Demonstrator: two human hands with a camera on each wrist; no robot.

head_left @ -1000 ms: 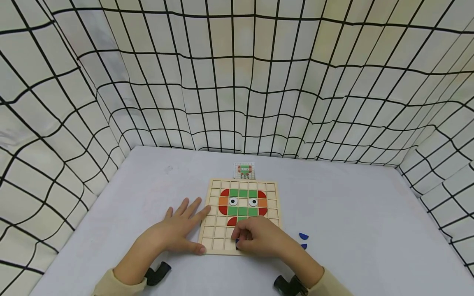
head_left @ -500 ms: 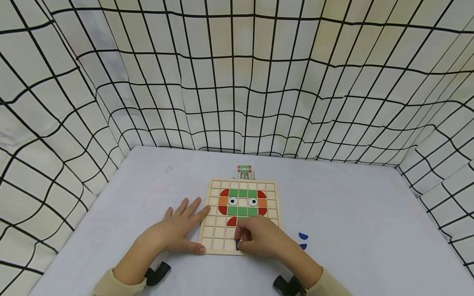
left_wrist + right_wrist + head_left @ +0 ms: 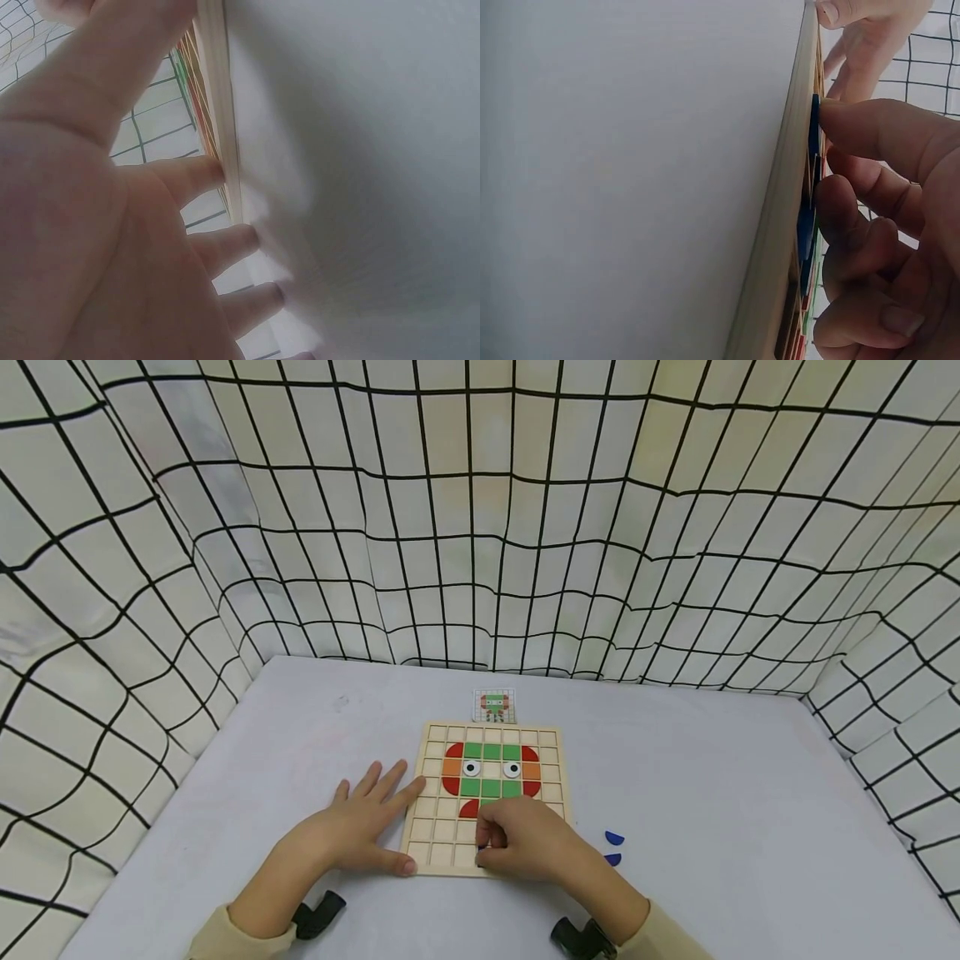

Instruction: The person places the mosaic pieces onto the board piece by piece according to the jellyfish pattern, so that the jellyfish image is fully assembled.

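A wooden grid board (image 3: pixel 442 832) lies on the white table, with red, green and orange pieces and two round eye pieces set in its cells. My right hand (image 3: pixel 528 839) is over the board's lower middle, thumb and fingers curled together at a small blue puzzle piece (image 3: pixel 814 124). The thumb tip meets that piece in the right wrist view, and the hand covers most of it in the head view. Another blue piece (image 3: pixel 805 229) sits in the board below the fingers. My left hand (image 3: pixel 360 831) is spread flat, fingertip and thumb touching the board's left edge.
Two loose blue half-circle pieces (image 3: pixel 614 838) lie right of the board. Behind its far edge is a small pattern card (image 3: pixel 494 705). Black netting (image 3: pixel 480 585) over white sheeting encloses the table's back and sides. Black wrist devices (image 3: pixel 318 915) sit near both sleeves.
My right hand shifts very slightly at the same spot on the board; the blue piece showed more half a second ago and is now mostly covered. The left hand stays put.
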